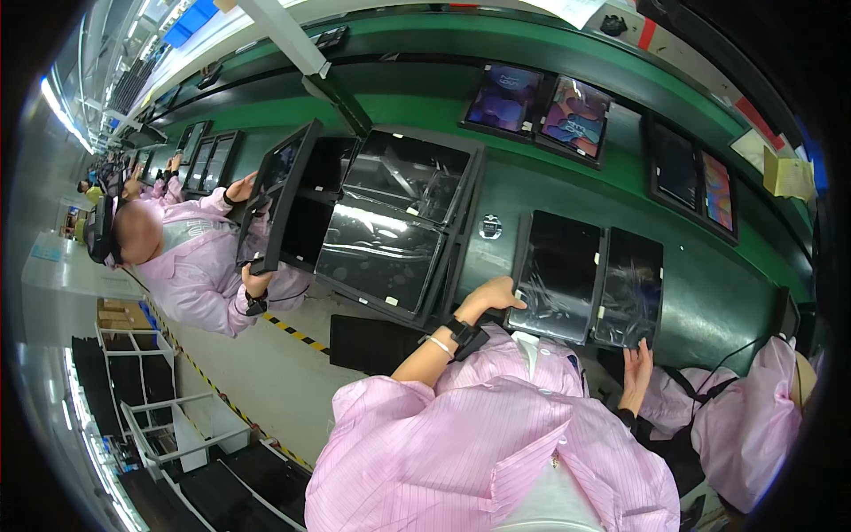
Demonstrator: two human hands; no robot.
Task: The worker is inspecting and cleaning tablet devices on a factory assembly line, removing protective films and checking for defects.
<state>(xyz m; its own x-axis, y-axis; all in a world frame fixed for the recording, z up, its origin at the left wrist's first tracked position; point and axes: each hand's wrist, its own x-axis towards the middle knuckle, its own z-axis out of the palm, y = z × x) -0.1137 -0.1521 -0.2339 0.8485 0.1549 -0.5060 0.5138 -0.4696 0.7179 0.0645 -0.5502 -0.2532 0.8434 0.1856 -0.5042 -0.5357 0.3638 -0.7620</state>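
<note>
Panels (558, 277) lie side by side, long axes front-to-back.

Two tablets (557, 279) lie near, with the person's two hands at them: one left hand (498, 294), one right hand (636, 368). Far beyond, one tray (495, 133) holds two lit screens (503, 97); to its right, a second tray (696, 219) holds two more, one lit, one dark. On the left, one stack (474, 182) shows two dark panels (381, 257) on top; its layers are too hidden to count. One co-worker (191, 239) there holds one frame (295, 191) with two hands. Far right: one yellow pad (789, 176).
</note>
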